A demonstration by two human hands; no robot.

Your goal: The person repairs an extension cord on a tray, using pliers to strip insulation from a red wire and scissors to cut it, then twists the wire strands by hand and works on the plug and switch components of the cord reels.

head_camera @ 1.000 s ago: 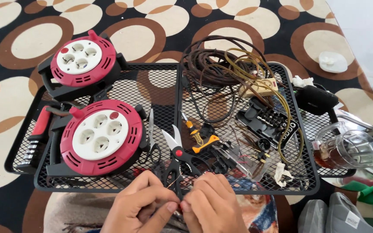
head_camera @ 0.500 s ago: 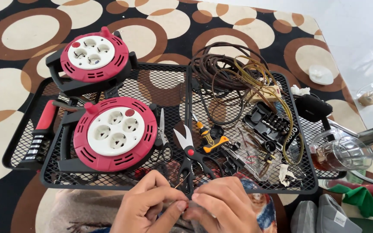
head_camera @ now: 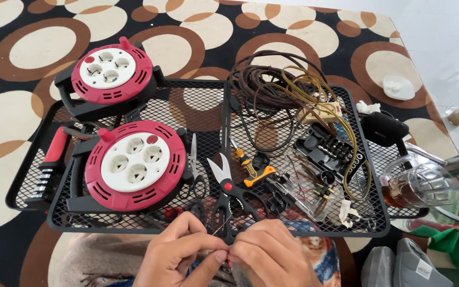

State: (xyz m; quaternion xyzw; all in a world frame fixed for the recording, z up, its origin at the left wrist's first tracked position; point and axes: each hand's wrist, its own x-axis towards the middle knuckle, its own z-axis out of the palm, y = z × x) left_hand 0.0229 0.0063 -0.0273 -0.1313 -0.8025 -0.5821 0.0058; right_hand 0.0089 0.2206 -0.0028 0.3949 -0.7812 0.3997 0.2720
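You pinch a thin wire (head_camera: 220, 229) between both hands, right at the near edge of the black mesh tray (head_camera: 197, 109). Your left hand (head_camera: 179, 254) is closed, with thumb and first finger squeezed on the wire. Your right hand (head_camera: 272, 255) is closed too, and its fingertips meet the left ones at the same spot. The wire end pokes up a little above your fingers.

Since a moment ago your hands have hardly moved. They stay pressed together on the wire, so it looks like you keep working the same small spot. Your head has tipped a bit, so the tray sits farther right in the view.

Just past your hands lie the big scissors (head_camera: 224, 188) with black handles. A small pair of scissors (head_camera: 194, 166) lies beside them. The near red cable reel (head_camera: 134, 163) sits to the left, and the far red cable reel (head_camera: 108, 72) is behind it. A brown cable bundle (head_camera: 272, 82) lies at the back.
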